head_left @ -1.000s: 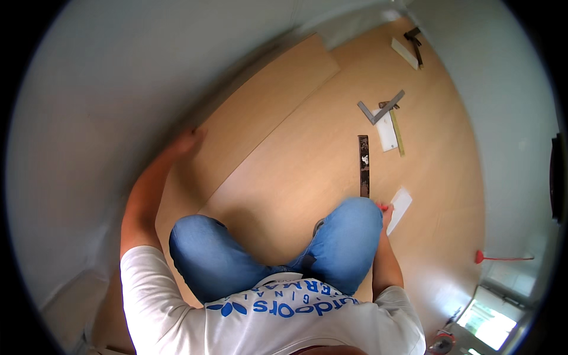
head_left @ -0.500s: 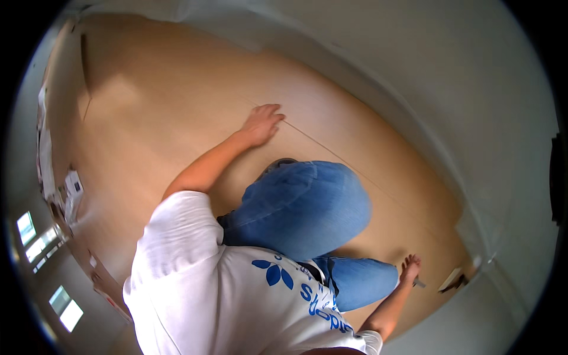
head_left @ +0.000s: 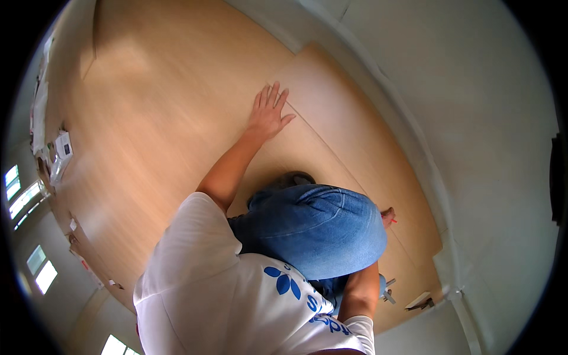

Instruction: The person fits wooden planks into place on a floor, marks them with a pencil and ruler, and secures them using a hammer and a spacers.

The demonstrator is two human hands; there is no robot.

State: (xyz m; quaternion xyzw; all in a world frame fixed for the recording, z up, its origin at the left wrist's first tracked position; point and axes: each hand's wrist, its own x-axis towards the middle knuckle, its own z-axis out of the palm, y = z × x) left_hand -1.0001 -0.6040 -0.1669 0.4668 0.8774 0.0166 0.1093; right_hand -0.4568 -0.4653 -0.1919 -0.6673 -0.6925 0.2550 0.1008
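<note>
My left hand point(head_left: 270, 114) rests with fingers spread on the light wood-coloured flooring point(head_left: 160, 136), beside the thin seam point(head_left: 322, 141) between two boards. Beyond my bent knee in blue jeans, my right hand point(head_left: 387, 216) shows only in part, low over the same seam line. A small red thing point(head_left: 394, 221) pokes out at its fingers, which look closed on it. The knee hides the rest of that hand and the wrist. Close to my right forearm lies a grey metal tool point(head_left: 389, 291), its kind unclear.
At the right corner, a pale strip with a dark tool point(head_left: 419, 302) lies near the board edge. A grey-white wall point(head_left: 485, 148) runs along the right. Far left stand a white box point(head_left: 63, 144) and clutter. My shoe point(head_left: 296, 177) is near the seam.
My right hand has moved forward from beside the grey tool to beyond my knee, near the seam. My left hand's fingers have straightened and spread. The view has shifted.
</note>
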